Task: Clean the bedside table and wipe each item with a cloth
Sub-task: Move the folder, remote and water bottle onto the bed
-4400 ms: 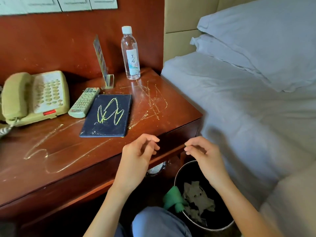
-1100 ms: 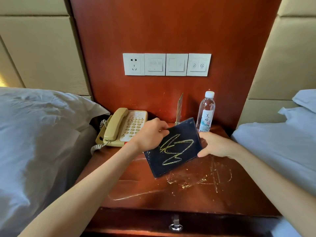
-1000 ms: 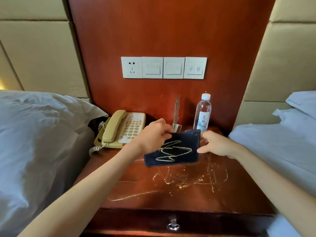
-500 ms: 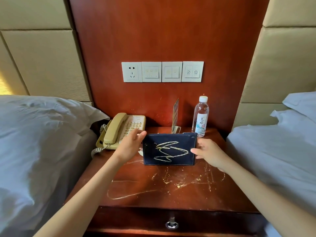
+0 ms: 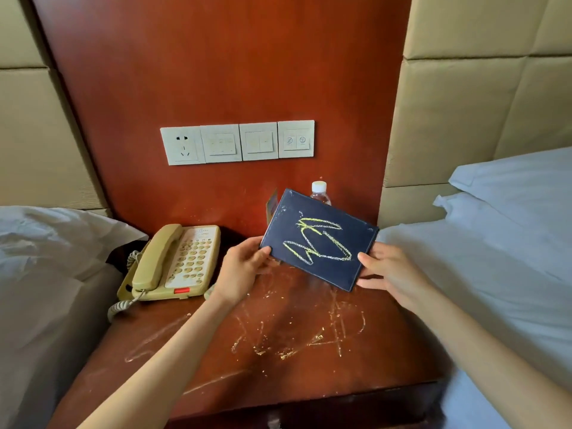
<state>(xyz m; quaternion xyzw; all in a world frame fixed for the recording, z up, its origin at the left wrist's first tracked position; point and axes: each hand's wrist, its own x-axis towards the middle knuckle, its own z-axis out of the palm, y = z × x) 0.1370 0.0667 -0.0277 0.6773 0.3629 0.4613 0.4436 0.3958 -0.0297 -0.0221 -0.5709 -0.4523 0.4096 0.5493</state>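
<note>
A dark blue notebook point(image 5: 318, 239) with yellow scribbles on its cover is held tilted above the wooden bedside table point(image 5: 297, 360). My left hand point(image 5: 244, 270) pinches its lower left corner and my right hand point(image 5: 387, 270) grips its right edge. Yellow chalky streaks and crumbs cover the tabletop. A beige telephone point(image 5: 176, 261) sits at the table's back left. Behind the notebook only the cap of a water bottle point(image 5: 319, 189) and a sliver of an upright card stand point(image 5: 272, 205) show. No cloth is in view.
White bedding lies on both sides, a pillow point(image 5: 52, 243) at the left and a bed with pillows point(image 5: 501, 230) at the right. A row of wall switches and a socket point(image 5: 238, 142) sits on the red wooden panel above the table.
The notebook has been lifted higher off the table and tilted, its right side now lower, moving right in front of the bottle. Both hands keep hold of it.
</note>
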